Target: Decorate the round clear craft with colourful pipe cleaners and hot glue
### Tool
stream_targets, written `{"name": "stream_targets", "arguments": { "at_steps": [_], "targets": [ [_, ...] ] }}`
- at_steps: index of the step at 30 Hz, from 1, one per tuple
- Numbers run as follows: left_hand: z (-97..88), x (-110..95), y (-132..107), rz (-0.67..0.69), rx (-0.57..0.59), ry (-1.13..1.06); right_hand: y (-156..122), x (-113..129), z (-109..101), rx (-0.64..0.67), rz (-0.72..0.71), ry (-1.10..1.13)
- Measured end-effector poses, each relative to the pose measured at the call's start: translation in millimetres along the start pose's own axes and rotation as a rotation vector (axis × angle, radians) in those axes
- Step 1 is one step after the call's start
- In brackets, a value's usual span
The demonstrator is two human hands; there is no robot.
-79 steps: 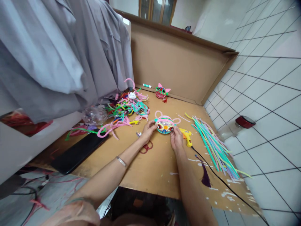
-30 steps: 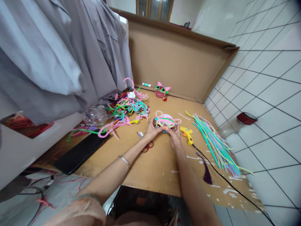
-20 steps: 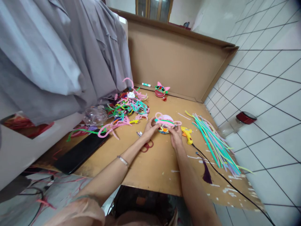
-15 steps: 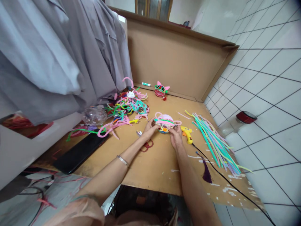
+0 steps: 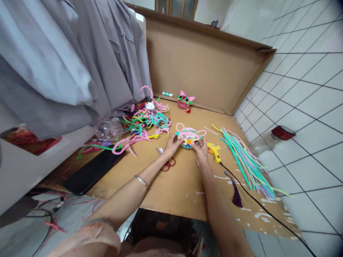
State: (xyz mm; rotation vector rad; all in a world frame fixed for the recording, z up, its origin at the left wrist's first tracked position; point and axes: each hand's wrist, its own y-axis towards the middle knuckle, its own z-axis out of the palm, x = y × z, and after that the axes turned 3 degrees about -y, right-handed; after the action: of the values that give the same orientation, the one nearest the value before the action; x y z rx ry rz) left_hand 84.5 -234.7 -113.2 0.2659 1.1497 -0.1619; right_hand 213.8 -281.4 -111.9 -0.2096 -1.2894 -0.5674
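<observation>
Between both hands is a round craft figure (image 5: 189,136) made of colourful pipe cleaners, with pink loops like ears at its top and an orange piece at the front. My left hand (image 5: 173,145) grips its left side, thumb on the front. On the opposite side my right hand (image 5: 201,151) pinches the edge with thumb and fingers. Just right of that hand lies a yellow glue gun (image 5: 214,151) with a black cord. Red-handled scissors (image 5: 168,164) rest on the table below my left wrist, partly covered by it.
A tangle of pipe cleaners (image 5: 150,119) lies at left, near a black case (image 5: 91,171). Straight pipe cleaners (image 5: 246,160) and a purple tassel (image 5: 237,194) are at right. A finished-looking cat-like figure (image 5: 184,100) and a glue stick (image 5: 167,94) stand by the cardboard wall (image 5: 198,64).
The craft figure has been tilted in my hands, so more of its decorated front faces me. Both hands keep hold of it. The view has shifted slightly.
</observation>
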Motion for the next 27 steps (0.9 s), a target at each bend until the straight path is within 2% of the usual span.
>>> {"name": "stream_targets", "arguments": {
  "at_steps": [13, 20, 27],
  "targets": [
    [-2.1, -0.4, 1.4, -0.009, -0.039, 0.003, -0.2, 3.9, 0.5, -0.011, -0.015, 0.004],
    [-4.5, 4.4, 4.6, 0.027, -0.053, 0.000, 2.6, -2.3, -3.2, -0.036, -0.022, 0.001],
    [-7.6, 12.1, 10.5, 0.049, -0.168, 0.025, 8.3, -10.6, -10.3, -0.108, -0.039, -0.001]
  ]
}}
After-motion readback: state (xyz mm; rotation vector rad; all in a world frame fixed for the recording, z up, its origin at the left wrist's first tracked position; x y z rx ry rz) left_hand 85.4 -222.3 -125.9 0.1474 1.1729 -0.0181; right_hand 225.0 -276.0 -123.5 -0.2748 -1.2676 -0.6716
